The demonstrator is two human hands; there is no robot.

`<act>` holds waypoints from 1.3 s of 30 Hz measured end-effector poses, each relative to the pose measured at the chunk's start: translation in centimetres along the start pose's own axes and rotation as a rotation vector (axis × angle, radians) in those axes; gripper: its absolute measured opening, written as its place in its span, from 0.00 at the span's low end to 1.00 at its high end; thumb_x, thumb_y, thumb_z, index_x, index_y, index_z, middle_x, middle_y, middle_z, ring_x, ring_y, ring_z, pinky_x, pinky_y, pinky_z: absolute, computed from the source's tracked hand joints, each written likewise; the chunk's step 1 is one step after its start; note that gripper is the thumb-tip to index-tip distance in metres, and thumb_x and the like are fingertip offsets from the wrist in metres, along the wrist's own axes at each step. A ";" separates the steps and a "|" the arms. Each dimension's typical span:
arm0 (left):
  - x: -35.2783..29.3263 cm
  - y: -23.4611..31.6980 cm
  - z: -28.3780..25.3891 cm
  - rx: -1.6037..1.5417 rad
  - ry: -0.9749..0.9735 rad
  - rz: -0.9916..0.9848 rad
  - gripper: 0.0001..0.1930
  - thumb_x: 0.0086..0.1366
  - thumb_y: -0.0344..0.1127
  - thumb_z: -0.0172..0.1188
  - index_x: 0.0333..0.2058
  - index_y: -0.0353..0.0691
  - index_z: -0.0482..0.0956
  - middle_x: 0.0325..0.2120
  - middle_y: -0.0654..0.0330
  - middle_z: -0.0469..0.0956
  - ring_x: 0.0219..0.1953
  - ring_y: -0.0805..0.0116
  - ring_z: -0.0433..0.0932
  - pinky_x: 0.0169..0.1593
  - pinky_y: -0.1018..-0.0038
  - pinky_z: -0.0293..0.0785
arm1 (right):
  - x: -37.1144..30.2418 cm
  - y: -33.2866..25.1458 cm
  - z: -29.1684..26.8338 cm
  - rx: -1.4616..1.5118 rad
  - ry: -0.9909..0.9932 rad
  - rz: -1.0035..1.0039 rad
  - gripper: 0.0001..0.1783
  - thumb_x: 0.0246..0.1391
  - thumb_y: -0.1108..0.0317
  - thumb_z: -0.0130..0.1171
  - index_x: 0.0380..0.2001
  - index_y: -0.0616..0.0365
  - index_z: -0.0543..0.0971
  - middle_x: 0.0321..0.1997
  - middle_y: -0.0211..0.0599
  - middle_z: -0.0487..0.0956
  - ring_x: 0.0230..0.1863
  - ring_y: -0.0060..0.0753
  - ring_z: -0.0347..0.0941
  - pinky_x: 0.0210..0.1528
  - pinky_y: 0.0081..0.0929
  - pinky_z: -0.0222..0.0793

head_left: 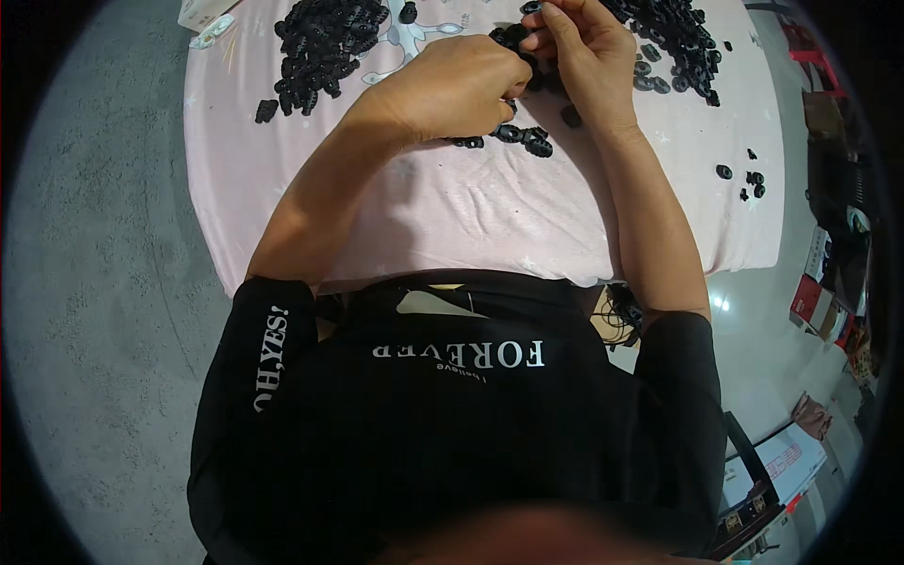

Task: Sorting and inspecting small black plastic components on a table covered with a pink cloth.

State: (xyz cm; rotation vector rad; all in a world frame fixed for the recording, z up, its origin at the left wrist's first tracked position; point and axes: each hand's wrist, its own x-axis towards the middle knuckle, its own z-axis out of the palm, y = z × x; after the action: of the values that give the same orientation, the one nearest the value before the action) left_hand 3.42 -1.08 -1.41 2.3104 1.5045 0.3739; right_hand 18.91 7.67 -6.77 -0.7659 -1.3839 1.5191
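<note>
My right hand (593,66) is raised over the far middle of the table, thumb and fingers pinching a small black plastic piece (531,8). Close beside it, my left hand (452,89) has its fingers curled in at a small heap of black pieces (508,36); what it grips, if anything, is hidden behind the knuckles. Just below the left hand lies a short row of black pieces (523,138). A large pile of small black parts (330,42) sits to the left of my hands, and another pile (678,42) to the right.
A pale pink patterned cloth (471,217) covers the table. A few loose black pieces (753,179) lie near its right edge. At the far left corner stands a white box (202,13). Boxes and bags (819,306) sit on the floor to the right.
</note>
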 end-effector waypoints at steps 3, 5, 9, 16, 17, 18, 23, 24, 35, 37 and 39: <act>0.2 -0.2 0.2 0.007 -0.017 -0.027 0.06 0.59 0.31 0.63 0.30 0.34 0.80 0.23 0.47 0.78 0.29 0.49 0.80 0.38 0.59 0.74 | 0.0 0.3 -0.2 -0.003 -0.009 0.002 0.07 0.71 0.70 0.54 0.46 0.60 0.78 0.32 0.29 0.81 0.28 0.16 0.76 0.29 0.14 0.71; 0.3 -0.4 0.4 0.010 -0.011 -0.024 0.06 0.59 0.31 0.63 0.30 0.34 0.80 0.23 0.47 0.78 0.29 0.49 0.80 0.38 0.60 0.74 | 0.1 0.5 -0.3 -0.001 -0.015 0.006 0.07 0.71 0.70 0.54 0.45 0.60 0.78 0.32 0.30 0.81 0.29 0.16 0.76 0.30 0.14 0.72; 0.3 -1.0 0.3 0.003 0.046 -0.014 0.06 0.59 0.30 0.63 0.33 0.32 0.80 0.25 0.46 0.79 0.30 0.49 0.80 0.38 0.60 0.74 | 0.1 0.5 -0.2 0.002 -0.024 -0.026 0.07 0.70 0.70 0.54 0.45 0.61 0.78 0.32 0.30 0.81 0.28 0.16 0.76 0.30 0.15 0.72; -0.1 -1.3 -0.9 -0.002 -0.038 0.028 0.09 0.58 0.26 0.63 0.38 0.30 0.81 0.32 0.46 0.81 0.35 0.51 0.80 0.42 0.61 0.74 | 0.1 -0.1 -0.2 -0.021 -0.020 0.007 0.07 0.70 0.71 0.55 0.45 0.61 0.78 0.32 0.29 0.81 0.28 0.16 0.76 0.30 0.15 0.72; -0.2 -1.3 -0.8 -0.001 -0.037 0.028 0.09 0.58 0.26 0.63 0.38 0.30 0.81 0.32 0.46 0.81 0.35 0.51 0.80 0.42 0.61 0.74 | 0.2 0.0 -0.2 -0.021 -0.020 0.007 0.07 0.70 0.71 0.55 0.45 0.61 0.78 0.32 0.29 0.81 0.28 0.16 0.76 0.30 0.15 0.72; -0.2 -1.3 -0.6 0.013 -0.037 0.016 0.08 0.58 0.26 0.63 0.37 0.30 0.80 0.31 0.47 0.81 0.35 0.51 0.80 0.43 0.61 0.74 | 0.2 0.2 -0.2 -0.013 -0.025 -0.009 0.07 0.70 0.71 0.55 0.45 0.61 0.78 0.32 0.29 0.81 0.28 0.16 0.76 0.30 0.15 0.72; -0.1 -1.0 -0.9 0.037 -0.047 0.007 0.06 0.58 0.25 0.62 0.34 0.32 0.77 0.28 0.49 0.78 0.35 0.53 0.79 0.43 0.61 0.73 | 0.1 0.0 -0.1 -0.025 -0.026 -0.015 0.07 0.70 0.71 0.54 0.44 0.62 0.78 0.32 0.30 0.82 0.28 0.16 0.76 0.30 0.15 0.72; 0.0 -1.3 -0.8 0.031 -0.017 0.038 0.06 0.58 0.25 0.62 0.34 0.32 0.75 0.27 0.50 0.77 0.33 0.55 0.79 0.41 0.62 0.73 | 0.2 0.1 -0.1 -0.011 -0.026 -0.015 0.07 0.70 0.71 0.54 0.44 0.62 0.78 0.32 0.30 0.82 0.28 0.16 0.76 0.31 0.15 0.72; 1.0 0.1 -3.3 -0.722 0.219 -0.358 0.04 0.66 0.22 0.60 0.38 0.31 0.78 0.26 0.62 0.78 0.29 0.75 0.75 0.32 0.77 0.72 | 0.0 -0.1 -0.2 0.010 -0.108 0.002 0.08 0.71 0.68 0.54 0.44 0.60 0.79 0.32 0.28 0.81 0.31 0.16 0.75 0.36 0.17 0.73; 1.2 0.2 -3.5 -0.677 0.248 -0.343 0.03 0.67 0.22 0.59 0.39 0.31 0.78 0.27 0.62 0.79 0.30 0.75 0.76 0.33 0.78 0.74 | 0.0 -0.1 -0.5 0.008 -0.161 0.002 0.08 0.71 0.68 0.54 0.44 0.61 0.79 0.33 0.28 0.81 0.32 0.17 0.75 0.36 0.17 0.73; 1.3 0.7 -3.6 -0.644 0.386 -0.258 0.05 0.66 0.22 0.60 0.40 0.30 0.78 0.28 0.61 0.80 0.30 0.75 0.77 0.34 0.78 0.75 | 0.0 -0.2 -0.6 0.034 -0.168 0.008 0.06 0.70 0.70 0.56 0.43 0.61 0.79 0.33 0.28 0.81 0.33 0.17 0.75 0.38 0.17 0.74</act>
State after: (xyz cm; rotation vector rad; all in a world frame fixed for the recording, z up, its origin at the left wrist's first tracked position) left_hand 3.03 0.37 2.16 1.5781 1.5257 1.0938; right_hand 19.51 7.89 -6.68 -0.6352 -1.4745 1.6403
